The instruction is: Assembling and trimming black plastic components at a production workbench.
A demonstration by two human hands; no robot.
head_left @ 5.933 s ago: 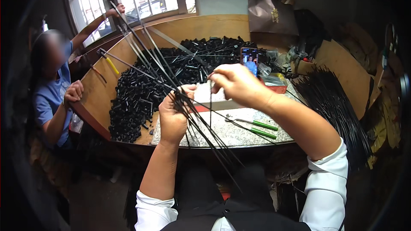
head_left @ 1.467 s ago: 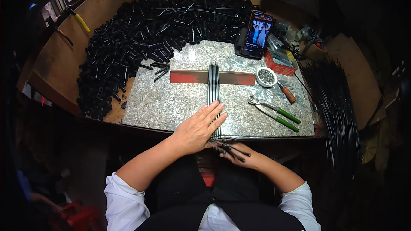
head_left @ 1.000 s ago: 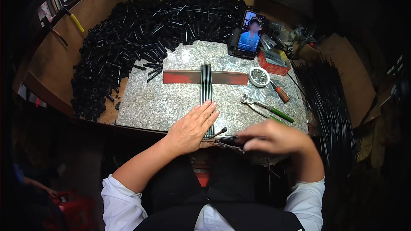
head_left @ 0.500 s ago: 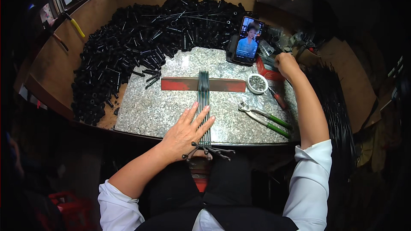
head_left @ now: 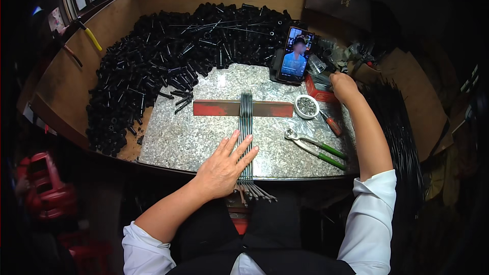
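Note:
My left hand [head_left: 220, 169] lies flat, fingers spread, on a row of thin black cables [head_left: 246, 117]. The cables run side by side across a long bar [head_left: 214, 108] with a worn red face, and their thicker ends hang over the table's front edge by my lap. My right hand [head_left: 345, 87] is at the right, over a small red box [head_left: 317, 91]. Its fingers are curled together at the box's far side; whatever is between them is hidden. Left of that box, a white round dish [head_left: 306, 107] holds small metal pieces.
Green-handled pincers [head_left: 318, 150] and a red-handled screwdriver [head_left: 332, 125] lie on the speckled stone tabletop [head_left: 173, 145]. A lit phone [head_left: 296, 56] stands behind the dish. Black tubular parts [head_left: 153, 61] are heaped at the back and left. Long black cables [head_left: 400, 127] hang at the right.
The cables' hanging ends have drawn closer together and sit a little further right. My left hand stays on the row; my right hand remains at the red box. The whole view has shifted slightly.

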